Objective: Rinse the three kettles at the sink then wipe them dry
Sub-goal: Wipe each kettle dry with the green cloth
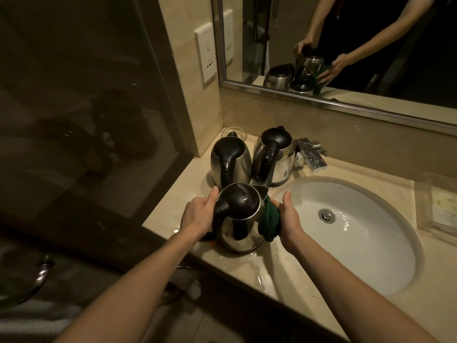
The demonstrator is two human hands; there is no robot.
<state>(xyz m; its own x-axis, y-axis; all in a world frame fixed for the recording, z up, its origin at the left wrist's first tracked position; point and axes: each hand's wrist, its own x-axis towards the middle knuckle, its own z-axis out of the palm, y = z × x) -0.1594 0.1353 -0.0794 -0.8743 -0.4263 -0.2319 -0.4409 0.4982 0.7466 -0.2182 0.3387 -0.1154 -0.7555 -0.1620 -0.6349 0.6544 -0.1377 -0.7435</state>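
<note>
Wiping: near kettle (241,226) stands on the wet counter (170,194), left of the sink (358,233).
Left hand (197,214): wrapped around the kettle's black handle.
Right hand (288,216): pressing a green cloth (269,222) against the kettle's side.
Other kettles: left kettle (230,160) and right kettle (274,157) upright behind, beside the tap (311,154).

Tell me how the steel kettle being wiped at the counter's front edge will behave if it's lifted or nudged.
The near kettle is rigid polished steel, probably slick, since water pools on the counter around it. Its lid is shut, so its fill is hidden; likely light if emptied. The left hand at its handle side steadies it while the right hand presses the green cloth; a push might slide rather than tip it.
</note>
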